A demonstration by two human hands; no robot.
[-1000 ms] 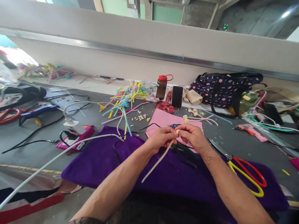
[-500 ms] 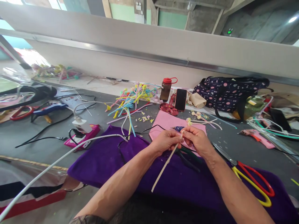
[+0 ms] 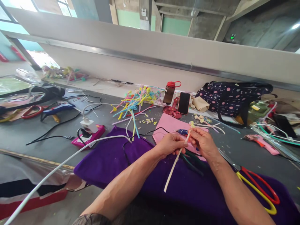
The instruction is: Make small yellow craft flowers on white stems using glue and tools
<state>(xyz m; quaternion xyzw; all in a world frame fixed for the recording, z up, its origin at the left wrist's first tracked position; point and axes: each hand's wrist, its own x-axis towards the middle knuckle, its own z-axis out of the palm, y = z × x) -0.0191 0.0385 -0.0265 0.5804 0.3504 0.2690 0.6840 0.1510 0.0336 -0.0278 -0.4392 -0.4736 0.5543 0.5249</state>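
Observation:
A thin cream-coloured stem [image 3: 172, 173], like a fabric-covered stick, slants down toward me from between my hands. My left hand [image 3: 172, 144] pinches it around its upper part. At its top end, the fingertips of my right hand [image 3: 202, 140] are closed on the stem's tip; the exact detail there is too small to make out. Below and behind the fingers lies a pink sheet [image 3: 161, 128] on a purple cloth [image 3: 110, 159]. A blue pen-like tool [image 3: 181, 131] rests on the sheet, and dark-handled pliers [image 3: 191, 164] lie partly hidden under my hands.
Large scissors [image 3: 260, 190] with red and yellow handles lie at right, near a pink glue gun [image 3: 263, 144]. Colourful stems [image 3: 133, 103] are heaped behind. A pink power strip [image 3: 87, 139] with cables sits left. A bottle [image 3: 169, 93], phone [image 3: 184, 103] and patterned bag [image 3: 225, 97] stand at the back.
The view has shifted slightly, so everything sits a little lower and further right. The stem now hangs more steeply, and my right hand's fingers have moved slightly at its top.

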